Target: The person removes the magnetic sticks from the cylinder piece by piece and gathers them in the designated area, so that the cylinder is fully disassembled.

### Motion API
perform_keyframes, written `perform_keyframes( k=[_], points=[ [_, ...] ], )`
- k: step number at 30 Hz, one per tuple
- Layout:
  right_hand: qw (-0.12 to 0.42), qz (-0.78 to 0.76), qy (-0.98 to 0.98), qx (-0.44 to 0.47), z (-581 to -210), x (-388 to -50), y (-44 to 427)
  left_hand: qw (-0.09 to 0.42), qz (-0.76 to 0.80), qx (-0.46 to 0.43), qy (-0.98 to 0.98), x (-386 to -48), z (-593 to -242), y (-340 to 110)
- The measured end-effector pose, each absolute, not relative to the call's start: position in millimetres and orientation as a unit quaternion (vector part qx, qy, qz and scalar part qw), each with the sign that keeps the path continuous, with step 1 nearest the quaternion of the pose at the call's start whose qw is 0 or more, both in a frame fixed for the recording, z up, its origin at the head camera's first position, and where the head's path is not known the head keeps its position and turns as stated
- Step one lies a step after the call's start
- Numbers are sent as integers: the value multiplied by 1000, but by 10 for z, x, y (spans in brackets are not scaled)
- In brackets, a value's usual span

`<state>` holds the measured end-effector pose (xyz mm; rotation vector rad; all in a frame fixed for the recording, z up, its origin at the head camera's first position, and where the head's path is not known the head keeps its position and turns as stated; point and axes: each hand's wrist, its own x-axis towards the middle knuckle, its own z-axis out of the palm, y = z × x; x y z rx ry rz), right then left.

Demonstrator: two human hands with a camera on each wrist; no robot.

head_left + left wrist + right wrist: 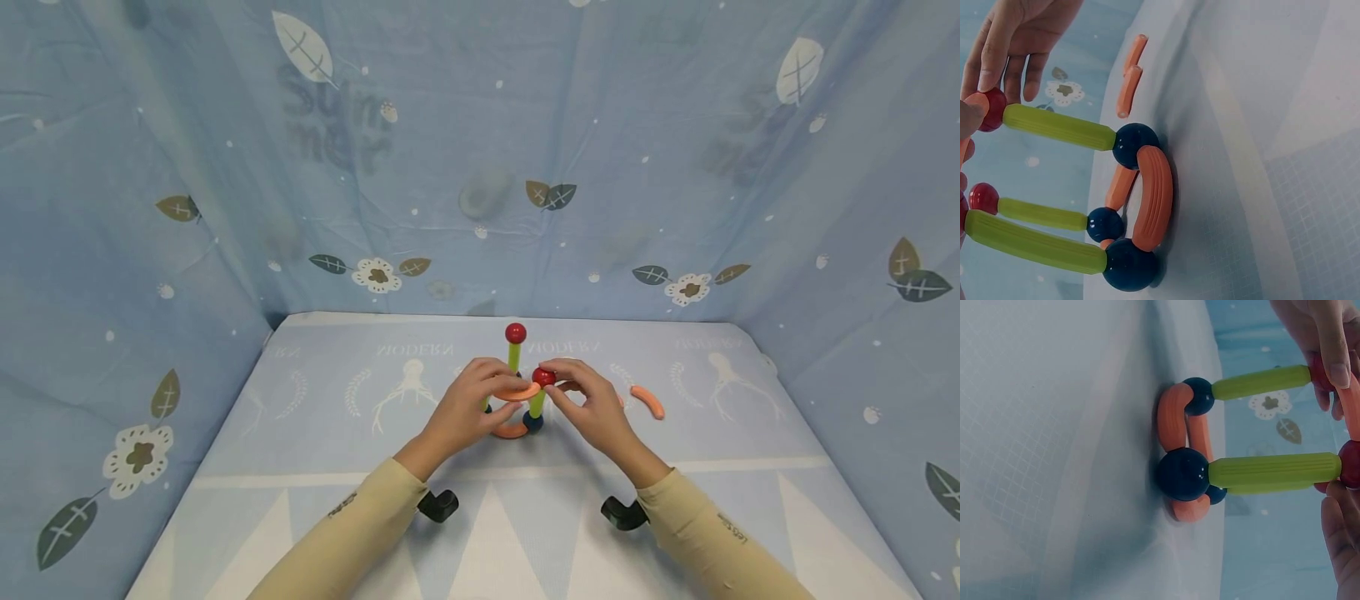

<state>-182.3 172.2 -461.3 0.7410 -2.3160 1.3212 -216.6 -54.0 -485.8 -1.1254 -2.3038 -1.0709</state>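
A toy frame of balls and sticks stands on the table. Its base has dark blue balls [1130, 265] joined by curved orange sticks [1155, 199]. Green sticks [1274, 470] rise from the blue balls, with red balls [515, 333] at their tops. My left hand [471, 407] pinches a curved orange stick [519, 393] at the top of the frame, between the two nearer red balls. One end of that stick meets the right red ball [543, 377]. My right hand [594, 410] holds this ball between thumb and fingers. Its palm is hidden.
To the right, an orange stick [647, 402] lies on the table; another one [1129, 92] lies close to it, mostly hidden by my right hand in the head view. Patterned blue cloth [480, 167] hangs behind and at both sides.
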Motion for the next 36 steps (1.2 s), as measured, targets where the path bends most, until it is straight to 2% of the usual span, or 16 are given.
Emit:
perform_keyframes(
  k=[19, 28, 36],
  points=[
    [186, 471, -824, 256, -4649, -1848, 1710, 186, -350, -425, -814, -2185, -4887, -544],
    [191, 463, -825, 260, -4655, -1852, 1691, 182, -354, -407, -822, -2197, -4897, -556],
    [186, 464, -829, 251, -4869, -1996, 1771, 172, -331, -393, -840, -2233, -4896, -581]
  ],
)
